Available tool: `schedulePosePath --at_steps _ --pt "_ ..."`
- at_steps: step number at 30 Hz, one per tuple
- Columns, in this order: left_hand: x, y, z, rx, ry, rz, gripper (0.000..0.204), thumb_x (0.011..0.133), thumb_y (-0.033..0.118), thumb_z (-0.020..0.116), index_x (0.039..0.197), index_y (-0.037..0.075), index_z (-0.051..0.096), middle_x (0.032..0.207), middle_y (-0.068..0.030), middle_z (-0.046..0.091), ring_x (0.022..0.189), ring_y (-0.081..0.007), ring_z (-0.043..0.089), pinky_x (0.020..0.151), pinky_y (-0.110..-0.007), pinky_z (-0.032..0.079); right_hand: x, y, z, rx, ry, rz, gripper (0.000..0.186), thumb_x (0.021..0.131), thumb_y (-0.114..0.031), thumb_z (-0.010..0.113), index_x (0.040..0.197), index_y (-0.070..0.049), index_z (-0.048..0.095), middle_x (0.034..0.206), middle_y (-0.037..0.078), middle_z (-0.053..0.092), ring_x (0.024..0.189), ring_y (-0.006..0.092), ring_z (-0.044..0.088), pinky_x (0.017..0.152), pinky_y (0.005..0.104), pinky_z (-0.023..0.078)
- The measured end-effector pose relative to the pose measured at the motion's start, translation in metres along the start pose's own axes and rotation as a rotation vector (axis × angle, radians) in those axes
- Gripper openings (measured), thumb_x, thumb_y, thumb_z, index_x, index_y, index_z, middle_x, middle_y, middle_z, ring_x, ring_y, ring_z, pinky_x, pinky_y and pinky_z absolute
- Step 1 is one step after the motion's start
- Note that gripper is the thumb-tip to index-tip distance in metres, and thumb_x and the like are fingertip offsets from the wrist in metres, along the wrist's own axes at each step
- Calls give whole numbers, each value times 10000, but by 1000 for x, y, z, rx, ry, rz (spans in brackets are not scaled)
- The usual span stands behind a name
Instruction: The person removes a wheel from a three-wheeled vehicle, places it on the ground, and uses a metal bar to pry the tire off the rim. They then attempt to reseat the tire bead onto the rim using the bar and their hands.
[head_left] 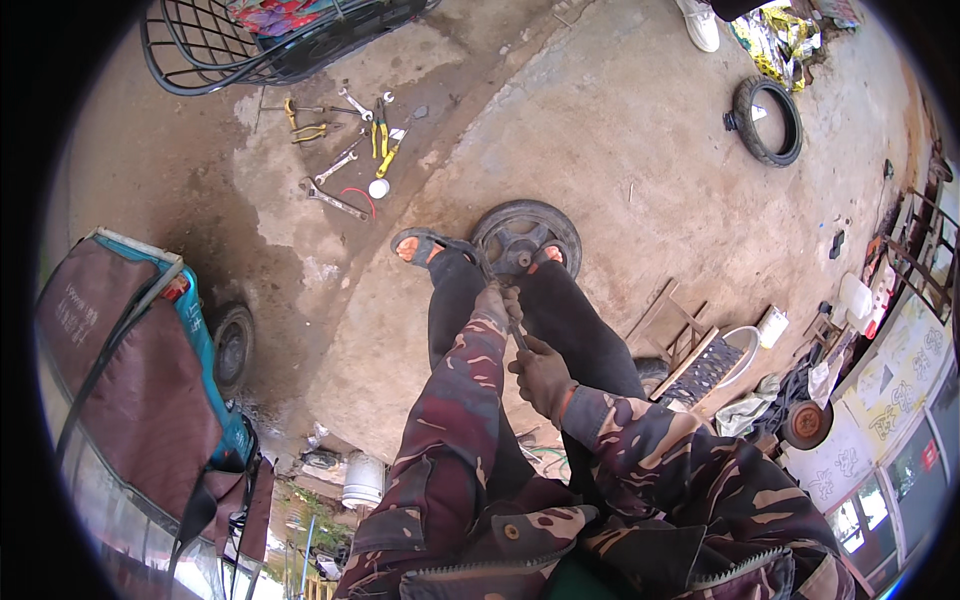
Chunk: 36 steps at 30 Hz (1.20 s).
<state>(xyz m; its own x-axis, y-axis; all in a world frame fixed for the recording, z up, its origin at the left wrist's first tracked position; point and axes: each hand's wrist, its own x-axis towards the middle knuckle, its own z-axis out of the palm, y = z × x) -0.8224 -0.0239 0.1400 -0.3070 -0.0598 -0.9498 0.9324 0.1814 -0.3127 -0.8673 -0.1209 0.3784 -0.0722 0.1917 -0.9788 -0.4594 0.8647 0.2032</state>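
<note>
On the ground before me lies a small wheel [507,252] with a black tyre and spoked hub. One sandalled foot rests on it and the other stands at its left edge. My left hand [492,305] is closed low down at the wheel's near edge. Closer to me, my right hand [543,378] is wrapped round a thin dark bar [517,337]. This bar slants up from the right fist to the left hand. Its far end is hidden by the left hand, so whether it touches the tyre cannot be told.
Spanners [338,200], pliers [380,128] and other hand tools lie at the upper left. A loose tyre [767,122] is at the upper right. A maroon-covered vehicle [130,350] stands left, a wooden-framed seat [700,365] right. Another person's white shoe [700,25] shows at the top.
</note>
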Motion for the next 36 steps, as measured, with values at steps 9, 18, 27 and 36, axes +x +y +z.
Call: schedulePosePath --at_steps 9,18,27,36 --pt "0 6 12 56 104 -68 466 1102 410 388 939 40 620 564 50 436 378 -112 293 371 -308 248 9 3 6 -55 98 -8 586 1026 -122 528 1601 -92 420 830 48 644 548 98 508 454 284 382" --pt "6 16 6 210 168 -101 610 1111 608 352 798 147 601 550 26 453 367 -152 319 391 -365 275 22 22 17 -139 124 -81 565 1023 -114 529 1581 -67 454 828 63 649 587 116 531 491 291 424" --pt "-30 -19 57 164 44 62 506 1121 485 430 872 102 647 664 -6 589 435 -128 439 411 -312 366 -28 -15 -16 109 -9 -70 496 1080 -144 520 1572 -141 460 813 10 584 506 67 426 427 258 343" --pt "-3 6 94 406 96 53 543 1115 536 378 758 160 540 553 43 391 398 -139 326 419 -344 306 -3 -55 -7 141 62 -32 419 1075 -151 543 1495 -148 542 806 -3 585 500 51 401 428 247 329"
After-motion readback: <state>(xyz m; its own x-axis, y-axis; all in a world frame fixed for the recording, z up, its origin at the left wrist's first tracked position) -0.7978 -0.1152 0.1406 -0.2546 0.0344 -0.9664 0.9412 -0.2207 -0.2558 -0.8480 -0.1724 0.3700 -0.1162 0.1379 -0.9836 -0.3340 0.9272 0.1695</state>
